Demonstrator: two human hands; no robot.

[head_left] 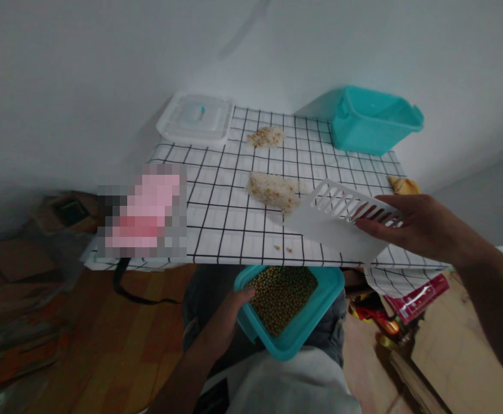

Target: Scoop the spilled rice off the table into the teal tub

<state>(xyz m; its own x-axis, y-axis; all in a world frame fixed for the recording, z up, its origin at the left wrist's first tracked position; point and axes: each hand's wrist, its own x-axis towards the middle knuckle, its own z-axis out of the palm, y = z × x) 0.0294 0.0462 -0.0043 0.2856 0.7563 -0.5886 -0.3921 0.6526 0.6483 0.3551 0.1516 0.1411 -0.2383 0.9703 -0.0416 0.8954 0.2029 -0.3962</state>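
The right hand [424,230], at centre right of the frame, is closed around the slotted end of a white plastic scraper [333,224]. The scraper's plain edge is laid on the checked tablecloth [217,224], just beside a pile of pale grains [273,191]. At lower centre, the left hand [228,319] is gripped on the rim of a teal container [290,344] filled with small green-brown seeds, which is held below the table's near edge. A few stray grains [282,248] are seen between the pile and that edge.

For the sweep to be done well, the scraper's edge would best be pressed flat to the cloth and drawn slowly, so that nothing is scattered. The container would be better set directly under the point where the grains meet the edge.

Further up, a smaller pile [265,137], a clear lidded box [195,118] and a teal tub [372,118] are ranged at the back.
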